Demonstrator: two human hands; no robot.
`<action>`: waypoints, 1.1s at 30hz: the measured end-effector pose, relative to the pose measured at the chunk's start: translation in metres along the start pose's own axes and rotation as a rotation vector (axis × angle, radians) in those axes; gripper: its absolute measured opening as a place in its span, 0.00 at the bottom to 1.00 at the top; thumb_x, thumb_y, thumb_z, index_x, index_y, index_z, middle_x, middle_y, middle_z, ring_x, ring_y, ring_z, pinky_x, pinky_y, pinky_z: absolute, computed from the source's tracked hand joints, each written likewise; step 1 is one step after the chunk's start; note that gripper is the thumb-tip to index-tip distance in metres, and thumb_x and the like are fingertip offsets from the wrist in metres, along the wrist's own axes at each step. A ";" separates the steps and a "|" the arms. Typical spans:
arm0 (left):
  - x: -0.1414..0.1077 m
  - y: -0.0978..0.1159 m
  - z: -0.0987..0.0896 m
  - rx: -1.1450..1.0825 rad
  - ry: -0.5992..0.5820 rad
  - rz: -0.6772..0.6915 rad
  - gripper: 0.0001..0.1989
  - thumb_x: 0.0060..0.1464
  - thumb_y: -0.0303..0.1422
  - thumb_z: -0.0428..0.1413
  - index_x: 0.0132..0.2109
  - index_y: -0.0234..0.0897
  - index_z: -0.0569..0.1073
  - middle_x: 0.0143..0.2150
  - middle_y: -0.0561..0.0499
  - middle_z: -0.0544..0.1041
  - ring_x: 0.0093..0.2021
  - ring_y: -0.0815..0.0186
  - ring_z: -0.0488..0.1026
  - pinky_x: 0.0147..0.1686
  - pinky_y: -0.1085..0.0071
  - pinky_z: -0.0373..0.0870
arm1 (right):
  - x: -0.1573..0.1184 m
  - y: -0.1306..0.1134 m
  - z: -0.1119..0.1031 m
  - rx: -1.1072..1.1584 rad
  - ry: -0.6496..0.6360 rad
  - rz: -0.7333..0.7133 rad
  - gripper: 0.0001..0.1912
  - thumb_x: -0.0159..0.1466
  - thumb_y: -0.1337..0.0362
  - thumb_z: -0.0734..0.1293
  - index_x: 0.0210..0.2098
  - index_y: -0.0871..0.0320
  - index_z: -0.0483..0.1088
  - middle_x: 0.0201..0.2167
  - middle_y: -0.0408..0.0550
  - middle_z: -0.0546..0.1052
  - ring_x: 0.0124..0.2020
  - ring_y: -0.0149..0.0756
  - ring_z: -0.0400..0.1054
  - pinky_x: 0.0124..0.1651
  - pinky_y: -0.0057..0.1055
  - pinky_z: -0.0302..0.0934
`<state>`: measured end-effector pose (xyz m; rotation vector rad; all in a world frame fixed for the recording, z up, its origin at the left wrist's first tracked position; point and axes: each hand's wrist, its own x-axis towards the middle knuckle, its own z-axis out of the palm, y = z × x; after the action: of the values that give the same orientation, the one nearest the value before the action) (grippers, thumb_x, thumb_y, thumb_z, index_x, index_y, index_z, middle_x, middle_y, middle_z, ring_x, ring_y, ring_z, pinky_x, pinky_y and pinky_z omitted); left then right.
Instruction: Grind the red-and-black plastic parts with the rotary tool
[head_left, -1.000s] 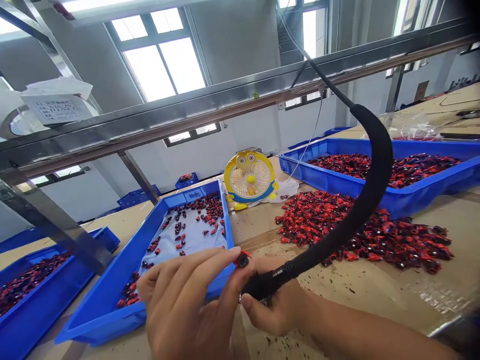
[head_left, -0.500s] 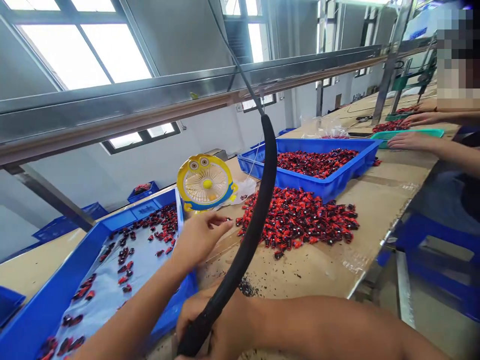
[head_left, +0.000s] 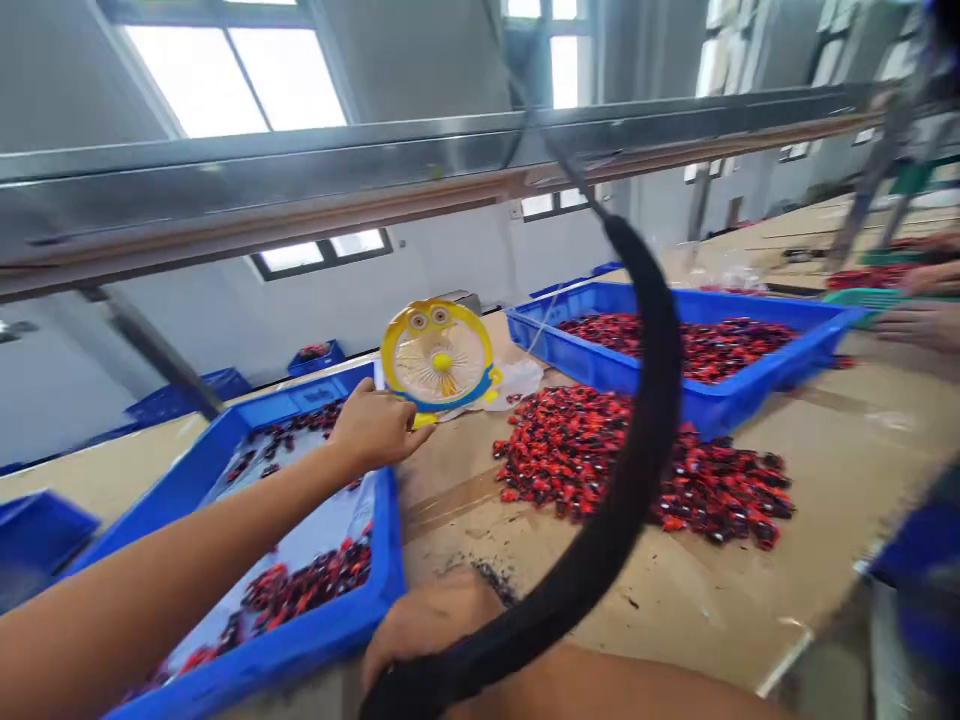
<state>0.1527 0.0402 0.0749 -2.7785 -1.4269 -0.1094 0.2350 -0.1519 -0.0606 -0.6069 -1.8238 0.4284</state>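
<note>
My left hand [head_left: 379, 425] is over the right rim of the near blue tray [head_left: 391, 545], just in front of the yellow minion-shaped fan [head_left: 442, 362]. Its fingers are curled with the thumb towards the right; anything between them is hidden. At the bottom, my right hand [head_left: 431, 620] is closed around the lower end of a thick black-sleeved hose [head_left: 637, 470], which curves up to a thin hanging line. The tool end is out of sight. Small red and black parts [head_left: 570, 450] lie heaped on the table, with more on the white sheet [head_left: 315, 520] in the near tray.
A second blue tray [head_left: 750, 385] full of the same parts stands behind the heap. Black crumbs [head_left: 491, 575] litter the brown tabletop [head_left: 450, 510]. A metal rail [head_left: 300, 170] crosses above. At far right, another person's hands [head_left: 919, 320] are by a green tray [head_left: 862, 298].
My left hand has moved from beside the heap, left to the tray's rim, and turned knuckles up. The view has swung left. My right hand keeps its hold on the hose.
</note>
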 end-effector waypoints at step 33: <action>-0.197 -0.036 0.039 -0.850 0.268 -0.322 0.16 0.73 0.40 0.60 0.61 0.37 0.76 0.53 0.43 0.87 0.53 0.56 0.85 0.53 0.60 0.82 | 0.009 -0.051 -0.044 -0.066 0.191 -0.078 0.16 0.60 0.48 0.77 0.39 0.51 0.77 0.28 0.49 0.78 0.31 0.44 0.75 0.31 0.37 0.70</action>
<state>0.0106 -0.0968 0.0217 -2.8353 -2.0855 -1.3169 0.2642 -0.1874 -0.0105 -0.5995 -1.6780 0.2498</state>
